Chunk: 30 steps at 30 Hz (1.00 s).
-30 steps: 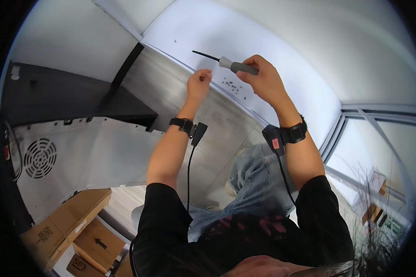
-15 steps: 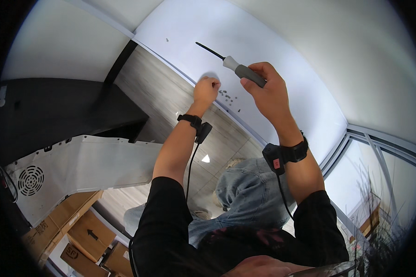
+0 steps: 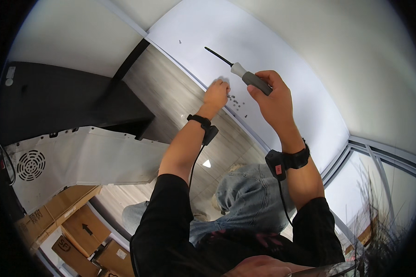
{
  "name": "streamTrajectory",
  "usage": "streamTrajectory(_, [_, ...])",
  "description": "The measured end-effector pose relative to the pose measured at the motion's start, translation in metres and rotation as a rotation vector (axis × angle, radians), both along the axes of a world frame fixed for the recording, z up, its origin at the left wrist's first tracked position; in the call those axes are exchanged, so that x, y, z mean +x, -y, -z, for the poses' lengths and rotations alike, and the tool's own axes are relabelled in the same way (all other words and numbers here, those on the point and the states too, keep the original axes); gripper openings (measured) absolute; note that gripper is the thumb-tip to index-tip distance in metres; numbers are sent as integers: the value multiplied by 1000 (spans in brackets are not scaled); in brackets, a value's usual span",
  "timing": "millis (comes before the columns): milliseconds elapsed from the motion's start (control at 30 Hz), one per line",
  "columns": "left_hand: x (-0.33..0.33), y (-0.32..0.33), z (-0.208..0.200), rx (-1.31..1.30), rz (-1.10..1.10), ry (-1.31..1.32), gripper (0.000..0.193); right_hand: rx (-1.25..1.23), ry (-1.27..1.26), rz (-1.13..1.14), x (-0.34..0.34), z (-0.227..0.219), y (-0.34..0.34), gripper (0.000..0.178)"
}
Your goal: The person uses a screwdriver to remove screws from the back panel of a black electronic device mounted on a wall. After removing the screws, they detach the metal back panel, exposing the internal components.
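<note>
My right hand (image 3: pixel 273 99) is wrapped round the grey handle of a screwdriver (image 3: pixel 257 82). Its dark shaft points up and to the left, above a white tabletop (image 3: pixel 282 111). Over the near edge of that surface, my left hand (image 3: pixel 217 93) has its fingers curled together. Whatever may be between them is hidden. Just right of the left fingers lie several small screws (image 3: pixel 238 105) in a loose scatter. One more small piece (image 3: pixel 180 42), probably a screw, lies apart at the far left of the white surface.
A black cabinet (image 3: pixel 69 99) stands at the left. In front of it leans a pale metal panel (image 3: pixel 94 159) with a round vent. Cardboard boxes (image 3: pixel 85 231) are stacked at the lower left. Pale walls border the tabletop; a metal-framed glass panel (image 3: pixel 374 184) is at the right.
The whole view has shifted slightly, so most things appear a little further right. My left hand has turned a little, its fingers nearer the screws. The screwdriver stays in my right hand.
</note>
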<state>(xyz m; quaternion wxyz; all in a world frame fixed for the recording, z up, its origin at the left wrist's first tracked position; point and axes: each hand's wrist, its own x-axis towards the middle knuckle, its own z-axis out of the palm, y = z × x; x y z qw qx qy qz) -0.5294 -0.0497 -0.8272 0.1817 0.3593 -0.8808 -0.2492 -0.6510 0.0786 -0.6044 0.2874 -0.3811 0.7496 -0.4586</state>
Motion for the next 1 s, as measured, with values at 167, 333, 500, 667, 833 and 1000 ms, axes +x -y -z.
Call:
streamTrajectory(167, [19,6,-7,371,-220,-361,5,-65,-7,-39,12,-5,4,31])
streamTrajectory(333, [83,0,-76,936,-379,-737,13,-30,-51,-200,41,-15,14,29])
streamTrajectory(500, [219,-29,-149,1102,-575,-934,17,-155,18,-585,106,-38,33,28])
streamTrajectory(667, [354,-82,-201,940,-615,-1343,13,-254,194,-909,188,-44,46,30])
streamTrajectory(833, [431,-139,-247,873,-697,-1727,16,-230,372,-1102,262,-48,33,31])
streamTrajectory(1000, [470,-168,-285,895,-663,-1950,17,-238,500,-1112,321,-61,4,30])
